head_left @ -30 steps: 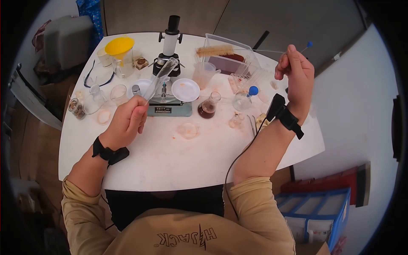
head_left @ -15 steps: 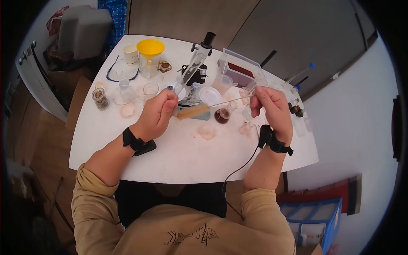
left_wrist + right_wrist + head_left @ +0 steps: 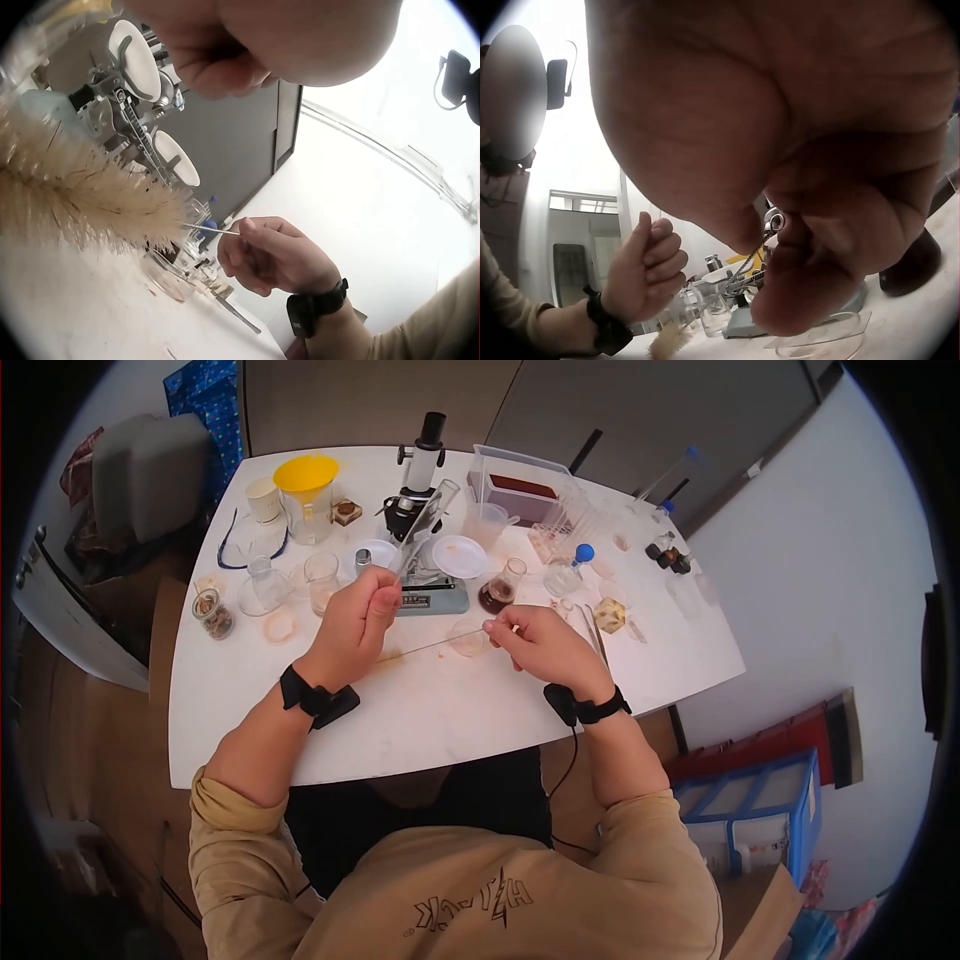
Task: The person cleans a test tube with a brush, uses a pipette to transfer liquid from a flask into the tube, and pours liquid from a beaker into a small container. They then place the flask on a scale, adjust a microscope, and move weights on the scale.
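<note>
My left hand grips a clear glass test tube, which slants up and away past the microscope. In my right hand, thumb and fingers pinch the thin twisted-wire handle of a tan bristle brush. In the head view the bristles reach to just below my left hand and are partly hidden by it. The right wrist view shows the wire's loop end at my right fingers. Close to that hand on the table are a glass dish and a conical flask of dark brown liquid.
A balance with white pans and a microscope stand ahead. Behind them on the left is a yellow funnel; on the right, a clear plastic box. Glassware and a jar line the left, tweezers the right.
My right hand has come down and left from high on the right, bringing the brush from over the box to below my left hand. The left hand still holds the test tube.
</note>
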A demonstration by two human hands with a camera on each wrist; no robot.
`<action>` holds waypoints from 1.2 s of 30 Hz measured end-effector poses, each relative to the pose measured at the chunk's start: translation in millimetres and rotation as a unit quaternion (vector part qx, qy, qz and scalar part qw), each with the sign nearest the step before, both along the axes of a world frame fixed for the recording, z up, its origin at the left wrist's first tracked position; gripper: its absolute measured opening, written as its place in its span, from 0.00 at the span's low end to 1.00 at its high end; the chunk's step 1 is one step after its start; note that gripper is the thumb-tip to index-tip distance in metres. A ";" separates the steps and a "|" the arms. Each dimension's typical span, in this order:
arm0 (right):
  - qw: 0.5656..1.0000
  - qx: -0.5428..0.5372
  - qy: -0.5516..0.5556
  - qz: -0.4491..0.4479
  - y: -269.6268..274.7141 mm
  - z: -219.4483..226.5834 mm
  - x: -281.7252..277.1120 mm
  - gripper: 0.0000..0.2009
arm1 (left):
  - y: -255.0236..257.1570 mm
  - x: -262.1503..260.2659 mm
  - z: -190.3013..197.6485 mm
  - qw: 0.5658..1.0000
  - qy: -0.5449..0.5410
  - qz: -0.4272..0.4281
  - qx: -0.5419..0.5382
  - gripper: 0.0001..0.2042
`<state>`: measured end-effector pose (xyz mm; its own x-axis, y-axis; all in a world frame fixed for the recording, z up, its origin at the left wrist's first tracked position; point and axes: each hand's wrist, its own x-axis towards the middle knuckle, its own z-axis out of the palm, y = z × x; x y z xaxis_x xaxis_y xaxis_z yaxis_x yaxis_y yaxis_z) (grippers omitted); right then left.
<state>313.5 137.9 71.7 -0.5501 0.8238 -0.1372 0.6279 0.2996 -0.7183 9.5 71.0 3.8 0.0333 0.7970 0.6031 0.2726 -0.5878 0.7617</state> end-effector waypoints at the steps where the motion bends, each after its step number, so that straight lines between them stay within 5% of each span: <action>1: 1.000 0.000 0.003 -0.007 -0.5 -2.1 0.5 0.21 | -0.6 0.2 -0.4 1.000 0.006 0.000 -0.011 0.19; 3: 0.992 0.116 -0.012 0.038 -0.2 -4.2 2.4 0.19 | -1.3 2.9 0.6 1.000 0.014 -0.003 -0.019 0.19; 13: 0.990 0.086 -0.069 0.088 -3.2 10.7 1.6 0.13 | -3.5 4.3 1.3 0.998 0.029 -0.015 -0.046 0.16; 16: 0.985 0.148 0.051 0.075 -5.5 10.2 -10.9 0.11 | -2.3 3.5 1.8 0.998 0.044 -0.021 -0.051 0.15; 21: 0.944 0.011 0.327 0.026 -7.2 7.5 -34.5 0.17 | -6.7 8.8 7.9 0.990 0.102 -0.041 -0.087 0.10; 30: 0.920 0.008 0.387 0.066 -2.0 12.0 -46.4 0.12 | -5.8 16.5 4.9 0.991 0.123 -0.031 -0.042 0.13; 34: 0.930 0.023 0.359 0.067 15.7 32.7 -30.1 0.10 | -14.9 19.2 18.2 0.987 0.071 -0.092 -0.111 0.18; 36: 0.937 0.054 0.345 -0.008 35.1 60.3 -13.7 0.10 | -15.2 19.1 21.6 0.987 0.021 -0.098 -0.128 0.21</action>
